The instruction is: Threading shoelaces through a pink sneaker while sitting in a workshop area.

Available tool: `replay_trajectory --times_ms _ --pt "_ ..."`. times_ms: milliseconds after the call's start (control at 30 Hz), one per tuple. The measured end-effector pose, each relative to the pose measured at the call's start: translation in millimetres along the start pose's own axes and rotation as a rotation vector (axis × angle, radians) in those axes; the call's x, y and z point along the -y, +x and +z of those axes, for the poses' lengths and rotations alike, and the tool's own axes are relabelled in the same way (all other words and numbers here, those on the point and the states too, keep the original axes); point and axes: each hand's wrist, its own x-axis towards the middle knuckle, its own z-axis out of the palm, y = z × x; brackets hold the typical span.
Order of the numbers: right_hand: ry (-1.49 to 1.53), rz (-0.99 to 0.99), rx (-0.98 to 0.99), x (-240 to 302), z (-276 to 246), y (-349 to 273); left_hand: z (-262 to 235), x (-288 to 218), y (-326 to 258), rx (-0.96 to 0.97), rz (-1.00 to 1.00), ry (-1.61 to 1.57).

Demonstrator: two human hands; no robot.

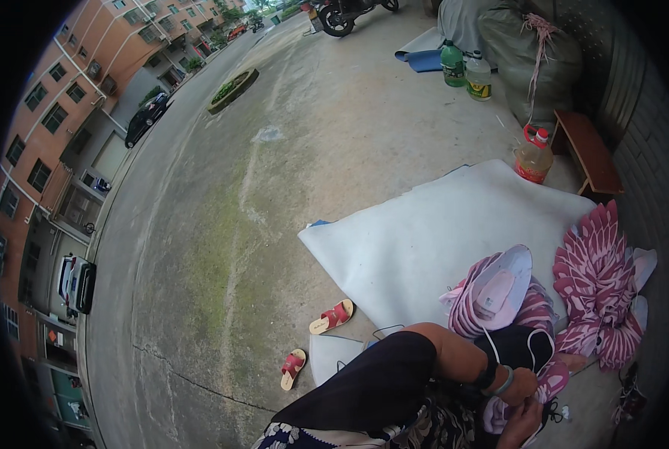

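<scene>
At the lower right, my left hand point(520, 386), with a dark watch and a pale bangle at its wrist, meets my right hand point(523, 423). Both have their fingers closed in a pinch at a pink-and-white shoe upper point(551, 382); the fine detail between the fingertips is too small to make out. A black piece point(505, 346) with a white cord lies just beyond the left wrist. Past it rests a nested stack of pink-striped uppers point(503, 288) with white lining. To the right, more pink-and-white uppers point(598, 262) are fanned out in a bundle.
A large white sheet point(432, 224) covers the concrete ahead. Red-strapped slippers point(333, 316) lie left of it. Beyond are an oil bottle point(534, 156), a low wooden bench point(590, 153), a green bottle point(452, 63), a clear bottle point(479, 76) and a big tied sack point(533, 63).
</scene>
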Motion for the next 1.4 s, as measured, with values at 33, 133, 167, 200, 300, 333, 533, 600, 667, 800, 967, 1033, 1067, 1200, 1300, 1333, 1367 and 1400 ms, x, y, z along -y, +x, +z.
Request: replay_trajectory --times_ms 33,133,167,200,300,333,533,600,667,800,967,1033,1067,1200,1300,1333,1367,1400 --pt "-0.044 -0.002 -0.006 0 2 1 1 1 0 0.000 0.038 -0.005" --pt "-0.106 -0.062 -0.081 -5 10 4 5 7 3 -0.017 0.080 -0.024" --pt "-0.131 -0.111 -0.083 -7 11 6 4 8 3 -0.021 0.044 -0.025" --pt "-0.157 -0.158 -0.087 -8 12 7 3 8 3 -0.025 0.010 -0.025" --pt "-0.182 -0.207 -0.070 6 3 12 9 14 3 -0.073 0.041 -0.012" --pt "-0.183 -0.203 -0.076 3 7 11 7 12 3 -0.072 0.047 -0.007" --pt "-0.357 -0.226 -0.015 -22 -2 -23 -2 6 -11 0.059 0.114 0.175" --pt "-0.361 -0.136 -0.131 -43 -14 -59 -3 3 -10 0.168 0.091 0.187" --pt "-0.489 -0.006 -0.112 -124 -2 -130 -3 0 -3 0.182 0.122 0.199" --pt "-0.626 0.042 -0.165 -126 -28 -161 -4 3 -7 0.171 0.149 0.173" --pt "0.075 0.297 0.070 -115 -18 -174 -29 10 -27 -0.117 0.238 0.049" --pt "0.113 0.263 0.070 -101 -20 -157 -37 11 -26 -0.219 0.184 0.048" --pt "0.094 0.255 0.038 -97 -23 -151 -39 10 -22 -0.233 0.147 0.082" --pt "0.192 0.256 -0.181 -87 -18 -128 -41 3 -2 -0.228 0.249 0.297" --pt "0.381 0.241 -0.250 -76 -5 -108 -30 6 13 -0.170 0.267 0.388" --pt "0.388 0.242 -0.248 -73 -2 -102 -28 7 18 -0.166 0.262 0.392" --pt "0.397 0.212 -0.215 -71 1 -98 -26 8 21 -0.090 0.253 0.423" --pt "0.405 0.184 -0.181 -70 4 -95 -22 9 23 -0.013 0.242 0.453"
